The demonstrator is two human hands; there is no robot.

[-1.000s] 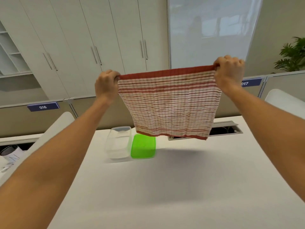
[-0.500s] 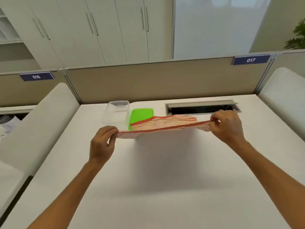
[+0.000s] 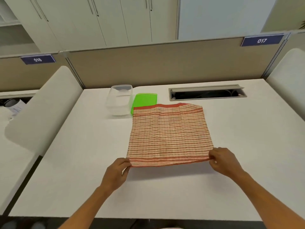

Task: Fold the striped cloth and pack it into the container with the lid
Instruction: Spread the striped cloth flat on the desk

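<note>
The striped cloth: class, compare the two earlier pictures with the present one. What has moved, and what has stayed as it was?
The striped cloth came down from hanging in the air to lie spread flat on the desk, its far edge overlapping the green lid. The left hand and right hand lowered with it and still pinch its near corners. The clear container and lid stayed put.

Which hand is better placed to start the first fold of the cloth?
Neither clearly: left hand and right hand each pinch a near corner of the flat red-striped cloth, so probably both together.
</note>
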